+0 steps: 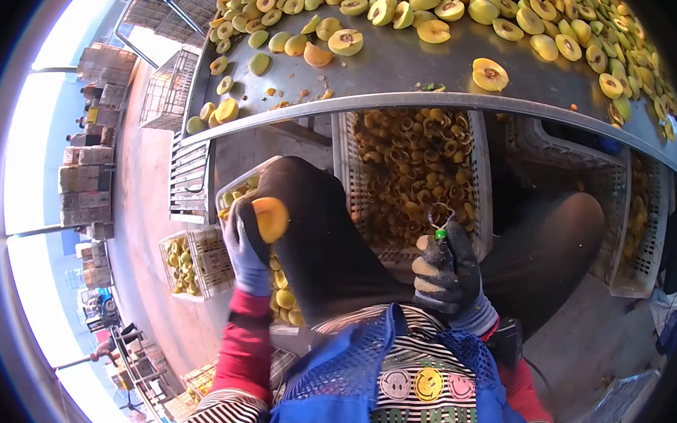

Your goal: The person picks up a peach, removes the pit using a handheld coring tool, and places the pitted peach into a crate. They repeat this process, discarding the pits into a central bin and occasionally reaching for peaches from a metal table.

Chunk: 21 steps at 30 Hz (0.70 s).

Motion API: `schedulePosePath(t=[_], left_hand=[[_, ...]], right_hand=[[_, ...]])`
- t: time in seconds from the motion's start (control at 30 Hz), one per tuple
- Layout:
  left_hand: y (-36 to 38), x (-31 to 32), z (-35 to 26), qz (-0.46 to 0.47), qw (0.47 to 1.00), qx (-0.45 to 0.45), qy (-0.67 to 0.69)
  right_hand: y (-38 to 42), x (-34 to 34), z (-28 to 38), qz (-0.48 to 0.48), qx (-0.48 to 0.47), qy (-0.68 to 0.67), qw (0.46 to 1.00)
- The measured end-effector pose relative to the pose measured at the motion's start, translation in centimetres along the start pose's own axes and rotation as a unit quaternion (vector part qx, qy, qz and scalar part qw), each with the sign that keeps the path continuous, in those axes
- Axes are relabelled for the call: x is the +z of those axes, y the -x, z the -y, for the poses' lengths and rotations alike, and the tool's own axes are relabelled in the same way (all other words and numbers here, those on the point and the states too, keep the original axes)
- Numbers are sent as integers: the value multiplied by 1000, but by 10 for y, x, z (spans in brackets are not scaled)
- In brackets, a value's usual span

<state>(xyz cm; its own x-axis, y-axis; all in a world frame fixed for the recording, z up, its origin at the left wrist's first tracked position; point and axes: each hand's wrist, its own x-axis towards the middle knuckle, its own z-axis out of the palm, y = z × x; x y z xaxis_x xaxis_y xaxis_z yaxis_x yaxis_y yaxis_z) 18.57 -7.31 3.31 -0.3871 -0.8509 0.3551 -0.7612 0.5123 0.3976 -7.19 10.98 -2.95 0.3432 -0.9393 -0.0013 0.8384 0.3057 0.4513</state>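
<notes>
L hand (244, 245), gloved, grasps an orange fruit (270, 218) at its fingertips, held above the lap, just over a crate (239, 184) w/ more fruit. R hand (447, 271), gloved too, clenched round a pitter (439, 219) w/ wire loop pointing up; well apart from the fruit. Beyond the knees, a crate of pitted halves (414, 177) sits under the steel tabletop (403, 68), which carries many cut halves (490, 73).

The fruit half (270, 218) is orange; gloves on both hands are dark grey and lilac, sleeves (243, 342) red, the apron (348, 376) blue, the shirt (415, 378) black-and-white striped.
</notes>
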Motion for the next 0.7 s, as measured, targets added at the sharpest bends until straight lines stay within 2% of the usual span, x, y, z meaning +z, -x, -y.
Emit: schedulePosePath(t=[0.03,0.07,0.1,0.13,0.17,0.23,0.3,0.37,0.4,0.43,0.5,0.57,0.63,0.7], left_hand=[[-3,-14,33,56,982,-124,128],[-9,-34,49,180,966,-182,-29],[-11,-44,57,297,908,-235,-183],[-22,-48,40,268,908,-190,-259],[-34,-44,40,193,957,-197,-91],[-74,-23,-12,120,983,-138,-33],[-113,20,-63,136,989,-43,25],[-148,68,-129,206,976,26,71],[-165,95,-156,217,969,109,55],[-181,122,-180,225,955,188,36],[-204,171,-227,284,926,243,-57],[-215,214,-251,337,895,271,-112],[-222,234,-259,370,883,275,-93],[-217,240,-259,409,866,276,-77]], right_hand=[[0,-1,5,3,4,-4,1000],[1,-2,9,-15,-5,8,1000],[1,-3,13,-33,-14,21,999],[-1,-6,17,-41,-18,43,998],[-4,-6,18,-42,-15,40,998],[-9,-2,18,-104,-21,53,993],[-15,1,17,-131,-41,95,986],[-16,-3,20,-218,-58,173,959],[-19,1,19,-268,-77,154,948],[-17,0,23,-271,-89,158,945],[-17,-13,32,-213,-66,127,967],[-16,-16,35,-196,-75,119,970],[-15,-5,35,-260,-98,131,952],[-13,8,35,-276,-105,140,945]])
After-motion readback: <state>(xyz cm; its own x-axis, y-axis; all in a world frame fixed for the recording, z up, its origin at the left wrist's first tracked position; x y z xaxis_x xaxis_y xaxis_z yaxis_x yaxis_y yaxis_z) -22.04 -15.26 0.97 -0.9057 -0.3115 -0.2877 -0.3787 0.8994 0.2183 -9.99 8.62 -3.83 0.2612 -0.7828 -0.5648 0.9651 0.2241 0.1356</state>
